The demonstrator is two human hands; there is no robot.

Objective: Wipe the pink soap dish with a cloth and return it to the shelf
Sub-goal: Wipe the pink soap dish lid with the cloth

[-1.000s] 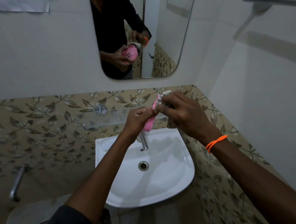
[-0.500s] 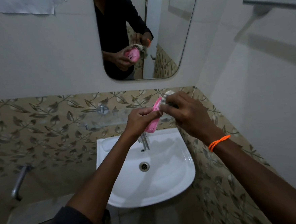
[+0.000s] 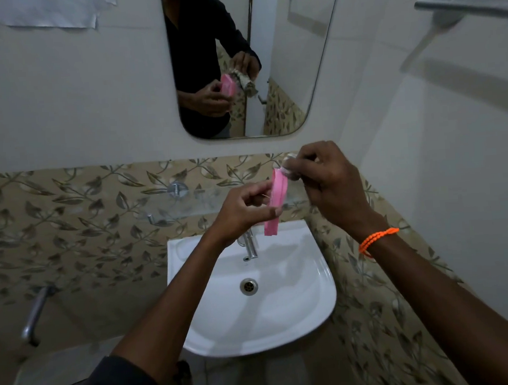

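My left hand (image 3: 243, 211) grips the pink soap dish (image 3: 276, 201), held edge-on and nearly upright above the back of the white sink (image 3: 322, 277). My right hand (image 3: 330, 184) is closed on a pale cloth (image 3: 288, 167), which presses against the dish's top end; most of the cloth is hidden inside my fingers. The mirror (image 3: 297, 54) shows the same from the front: dish in one hand, crumpled cloth hanging from the other. A glass shelf (image 3: 187, 201) runs along the leaf-patterned tile wall just behind my hands.
A chrome tap (image 3: 250, 245) stands at the sink's back rim, directly under the dish. A towel rail (image 3: 468, 6) juts from the right wall. Another chrome tap (image 3: 34, 314) sticks out low on the left wall. Torn paper (image 3: 50, 12) hangs top left.
The dish has turned from slanted to nearly upright. My right hand with the cloth has risen to the dish's top end and spread a little away from my left hand.
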